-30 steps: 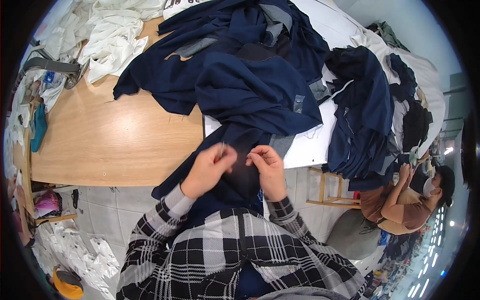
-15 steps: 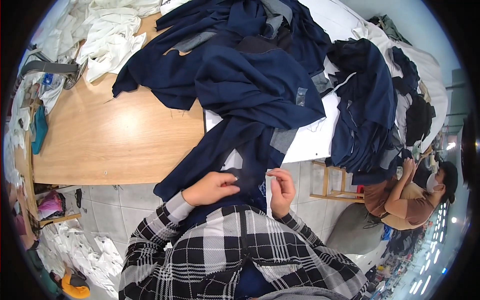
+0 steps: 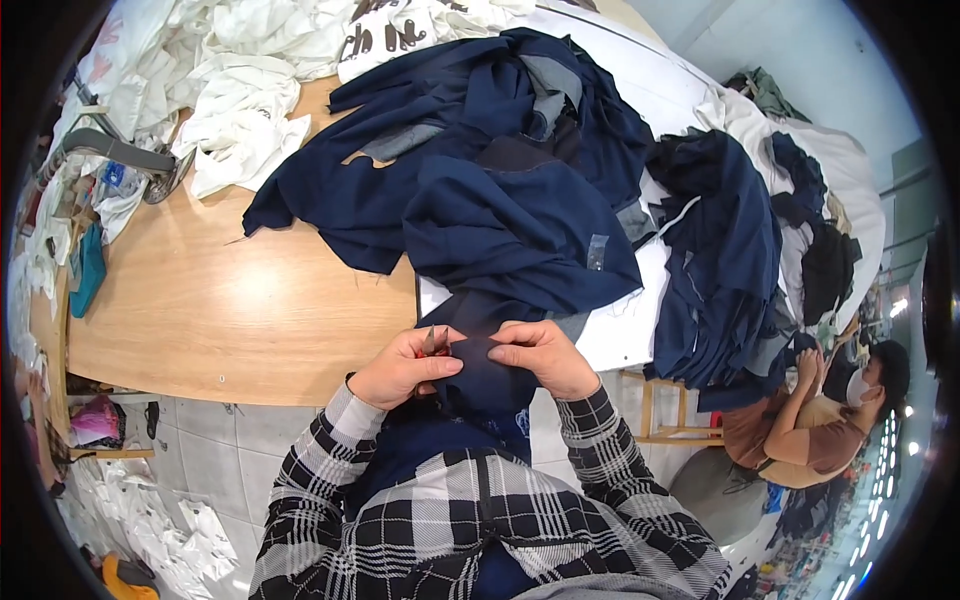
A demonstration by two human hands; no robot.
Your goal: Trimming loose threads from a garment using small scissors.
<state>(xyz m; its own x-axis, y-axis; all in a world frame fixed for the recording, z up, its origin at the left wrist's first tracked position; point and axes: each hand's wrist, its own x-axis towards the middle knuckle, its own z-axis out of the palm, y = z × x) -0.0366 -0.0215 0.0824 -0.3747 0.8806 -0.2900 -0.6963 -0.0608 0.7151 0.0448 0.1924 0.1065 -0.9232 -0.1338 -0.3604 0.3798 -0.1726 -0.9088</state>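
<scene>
Both hands pinch a navy garment (image 3: pixel 490 375) hanging over the tabletop's (image 3: pixel 230 310) near edge; left hand (image 3: pixel 400 368) also grips small snips (image 3: pixel 432 342); right hand (image 3: pixel 548 358) fingers closed on cloth; fabric looks soft, light, best held near its edge.

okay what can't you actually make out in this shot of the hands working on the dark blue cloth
- Small tool in the left hand, head view: fingers cover most of it, too small to identify.
- Right hand fingertips: tucked into the navy fabric, so the grip is unclear.
- Seated co-worker: squeezed against the fisheye rim.
- Table's far side: buried under cloth piles.
</scene>
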